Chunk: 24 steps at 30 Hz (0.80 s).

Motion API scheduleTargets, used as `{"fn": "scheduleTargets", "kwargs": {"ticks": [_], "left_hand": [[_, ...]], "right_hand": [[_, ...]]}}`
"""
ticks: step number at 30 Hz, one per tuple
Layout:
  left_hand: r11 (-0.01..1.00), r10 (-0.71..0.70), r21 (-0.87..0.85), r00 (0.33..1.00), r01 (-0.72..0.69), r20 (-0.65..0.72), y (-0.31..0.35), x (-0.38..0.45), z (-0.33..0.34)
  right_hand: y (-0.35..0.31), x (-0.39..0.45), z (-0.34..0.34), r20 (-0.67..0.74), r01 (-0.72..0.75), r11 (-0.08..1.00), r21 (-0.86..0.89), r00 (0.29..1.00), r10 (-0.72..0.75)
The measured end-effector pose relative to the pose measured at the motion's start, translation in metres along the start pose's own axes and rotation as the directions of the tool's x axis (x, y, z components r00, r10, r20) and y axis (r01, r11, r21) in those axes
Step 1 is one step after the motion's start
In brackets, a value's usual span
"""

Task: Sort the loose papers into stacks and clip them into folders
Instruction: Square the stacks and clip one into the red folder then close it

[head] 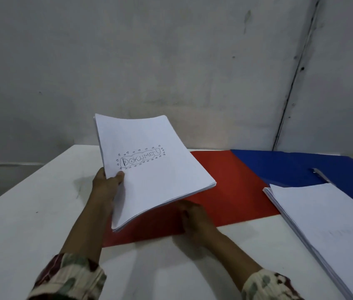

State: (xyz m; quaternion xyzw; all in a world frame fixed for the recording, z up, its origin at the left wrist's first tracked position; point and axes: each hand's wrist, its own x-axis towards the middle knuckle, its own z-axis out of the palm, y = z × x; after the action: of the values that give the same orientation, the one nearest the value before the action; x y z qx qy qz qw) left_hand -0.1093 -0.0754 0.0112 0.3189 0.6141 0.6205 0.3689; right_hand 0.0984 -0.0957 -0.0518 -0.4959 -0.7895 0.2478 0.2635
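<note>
- Nearest to us, two patterned sleeves (69, 276) enter from the near edge of the white table (20, 224); neither touches any paper, so we judge them no snag risk as they lie.
- The right hand (193, 217) lies on the red folder (231, 191), partly under the lifted sheets. It is blurred and shadowed; we cannot tell whether its fingers are spread, curled, or pinching the cover.
- The left hand (106, 187) holds the paper stack (149, 165) by its left edge, thumb on top and fingers beneath, raised and tilted above the red folder. The top sheet reads "DOKUMEN".
- Risk, in our judgement: a one-edge grip leaves the right side unsupported; it sags, and the sheets could fan out or slide off to the right.
- Risk: if the right hand lifts the cover under the stack, it could strike the drooping corner and skew the sheets.
- At the right, a second paper stack (322, 224) lies flat, overlapping the blue folder (290, 167). Its edges look uneven; a brush from the right forearm could scatter it or mix the sorts.
- Farther on, a pen (321, 175) rests on the blue folder; shifting that folder could roll it away.
</note>
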Motion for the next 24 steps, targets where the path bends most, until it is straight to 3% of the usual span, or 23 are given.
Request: {"fn": "scheduleTargets", "kwargs": {"ticks": [1, 3, 5, 7, 9, 12, 15, 19, 24], "left_hand": [[1.0, 0.001, 0.004, 1.0, -0.001, 0.007, -0.002, -0.001, 0.005], [1.0, 0.0, 0.014, 0.999, -0.001, 0.038, -0.006, -0.005, 0.015], [0.999, 0.001, 0.036, 0.996, -0.004, 0.085, -0.008, -0.011, 0.024], [0.999, 0.006, 0.044, 0.991, -0.012, 0.135, -0.012, -0.016, 0.03], [0.999, -0.006, 0.054, 0.983, -0.004, 0.183, -0.016, -0.022, 0.038], [0.996, -0.04, 0.085, 0.976, 0.022, 0.215, -0.02, -0.029, 0.054], [0.996, -0.029, 0.086, 0.966, 0.006, 0.258, -0.023, -0.036, 0.07], [0.993, -0.007, 0.11, 0.939, -0.033, 0.344, -0.024, -0.044, 0.086], [0.97, -0.007, 0.221, 0.9, -0.099, 0.435, -0.037, -0.046, 0.094]], "right_hand": [[0.009, -0.003, -0.012, -0.114, -0.055, 0.978, 0.203, 0.99, 0.08], [0.017, -0.004, -0.033, -0.184, -0.13, 0.735, 0.665, 0.926, 0.331], [0.022, -0.002, -0.056, -0.044, -0.182, 0.383, 0.905, 0.858, 0.511], [0.026, 0.002, -0.08, 0.092, -0.235, 0.216, 0.948, 0.849, 0.52], [0.034, 0.002, -0.101, 0.155, -0.298, 0.234, 0.925, 0.862, 0.483], [0.037, -0.003, -0.118, 0.197, -0.408, 0.411, 0.815, 0.863, 0.466], [0.033, -0.007, -0.126, 0.243, -0.471, 0.495, 0.73, 0.857, 0.455], [0.037, -0.013, -0.133, 0.09, -0.462, 0.652, 0.601, 0.85, 0.519], [0.06, -0.019, -0.145, -0.018, -0.467, 0.671, 0.576, 0.813, 0.582]]}}
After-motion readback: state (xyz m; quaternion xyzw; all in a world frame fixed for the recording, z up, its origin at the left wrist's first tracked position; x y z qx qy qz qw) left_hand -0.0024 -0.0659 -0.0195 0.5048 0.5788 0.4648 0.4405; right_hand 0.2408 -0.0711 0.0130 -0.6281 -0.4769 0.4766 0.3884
